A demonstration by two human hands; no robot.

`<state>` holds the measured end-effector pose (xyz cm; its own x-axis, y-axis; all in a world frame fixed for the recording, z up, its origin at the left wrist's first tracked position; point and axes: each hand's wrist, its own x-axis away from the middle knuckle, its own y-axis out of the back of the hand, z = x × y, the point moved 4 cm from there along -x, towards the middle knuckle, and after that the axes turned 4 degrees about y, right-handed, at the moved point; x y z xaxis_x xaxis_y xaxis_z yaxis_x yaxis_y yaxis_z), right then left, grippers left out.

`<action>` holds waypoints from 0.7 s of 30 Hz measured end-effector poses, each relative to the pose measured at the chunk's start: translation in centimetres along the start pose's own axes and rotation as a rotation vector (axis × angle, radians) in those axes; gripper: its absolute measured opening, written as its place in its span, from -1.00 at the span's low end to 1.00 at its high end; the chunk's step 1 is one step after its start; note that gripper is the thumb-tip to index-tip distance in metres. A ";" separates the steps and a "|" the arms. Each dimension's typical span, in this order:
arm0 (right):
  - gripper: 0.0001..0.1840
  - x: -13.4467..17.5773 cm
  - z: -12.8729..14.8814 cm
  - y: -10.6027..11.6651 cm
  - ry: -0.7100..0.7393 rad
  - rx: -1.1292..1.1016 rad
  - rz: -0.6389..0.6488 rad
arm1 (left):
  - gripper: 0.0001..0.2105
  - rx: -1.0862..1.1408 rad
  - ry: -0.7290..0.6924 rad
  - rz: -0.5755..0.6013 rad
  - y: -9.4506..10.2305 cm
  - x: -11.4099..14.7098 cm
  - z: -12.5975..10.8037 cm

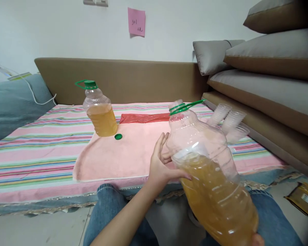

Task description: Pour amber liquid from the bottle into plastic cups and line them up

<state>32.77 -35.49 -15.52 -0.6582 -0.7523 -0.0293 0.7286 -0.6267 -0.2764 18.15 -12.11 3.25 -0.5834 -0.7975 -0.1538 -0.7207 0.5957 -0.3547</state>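
A large clear plastic bottle (215, 191) of amber liquid leans to the left above my lap. Its mouth has no cap, and a green carry handle circles the neck. My left hand (164, 167) holds the bottle's left side, thumb across the front and fingers against its far side. At the bottle's base, only a small part of my right hand (258, 240) shows, supporting it from below; most of its fingers are hidden. A loose green cap (118, 136) lies on the pink towel (118, 157). Beside it stands a second bottle (102, 119), capped in green and partly filled with similar liquid.
A folded red plastic strip (145, 118) lies along the towel's back. Several clear plastic cups (229, 121) stand behind the held bottle, on the striped bed cover (41, 150). Cushions (269, 85) are stacked at right. A yellow package (304, 200) lies on the floor.
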 end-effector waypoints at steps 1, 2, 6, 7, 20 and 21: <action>-0.22 -0.2 -0.3 -1.6 0.016 -0.039 -0.016 | 0.31 0.017 -0.024 -0.029 0.8 -0.1 -0.4; -0.14 -0.5 -0.5 -3.2 0.030 -0.087 -0.021 | 0.27 0.028 -0.038 -0.057 1.6 -0.2 -0.7; 0.02 -2.0 -0.1 -10.9 0.032 -0.304 0.140 | -0.07 0.026 -0.050 -0.103 5.0 -0.6 -2.1; 0.04 -2.5 0.3 -12.8 0.021 -0.339 0.205 | -0.15 0.017 -0.065 -0.107 5.9 -0.6 -2.6; 0.10 -10.6 1.1 -29.4 0.084 -0.447 0.708 | 0.10 -0.236 -0.205 -0.167 14.9 0.3 -8.6; 0.07 -11.4 0.7 -30.2 0.096 -0.437 0.764 | 0.08 -0.259 -0.233 -0.190 15.5 0.2 -8.8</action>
<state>18.42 -8.14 -6.19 -0.0487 -0.9012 -0.4307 0.8511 0.1882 -0.4901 3.55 -2.15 5.87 -0.3514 -0.8787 -0.3232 -0.8957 0.4160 -0.1572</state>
